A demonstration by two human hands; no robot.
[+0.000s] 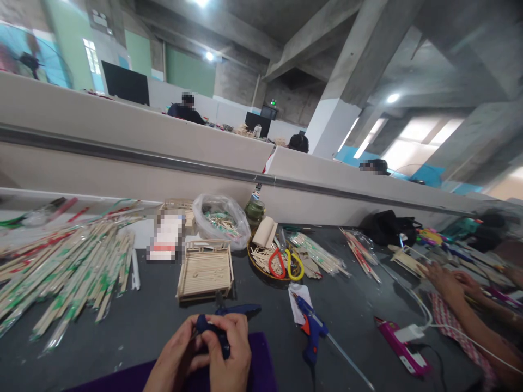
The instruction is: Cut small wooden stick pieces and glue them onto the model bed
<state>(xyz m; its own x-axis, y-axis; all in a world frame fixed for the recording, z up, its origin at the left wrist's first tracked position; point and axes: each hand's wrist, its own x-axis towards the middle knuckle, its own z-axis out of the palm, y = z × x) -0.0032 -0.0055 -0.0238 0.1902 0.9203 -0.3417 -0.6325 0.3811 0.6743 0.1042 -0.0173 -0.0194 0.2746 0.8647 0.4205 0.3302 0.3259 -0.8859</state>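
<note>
Hands: left hand [175,354] and right hand [229,348] together pinching a dark-blue tool [212,329], its long axis pointing toward the chopstick-built tray [205,270].

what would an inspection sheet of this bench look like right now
surface: dark grey table, purple mat at the near edge
job's things: dark blue tool gripped by left hand and right hand; stick-built tray just behind
clutter: wrapped chopsticks, blue glue gun, scissors, plastic bag
grippers: both hands closed on the tool
cables: white cable running to a co-worker's hands
surroundings: grey partition, people seated beyond
</note>
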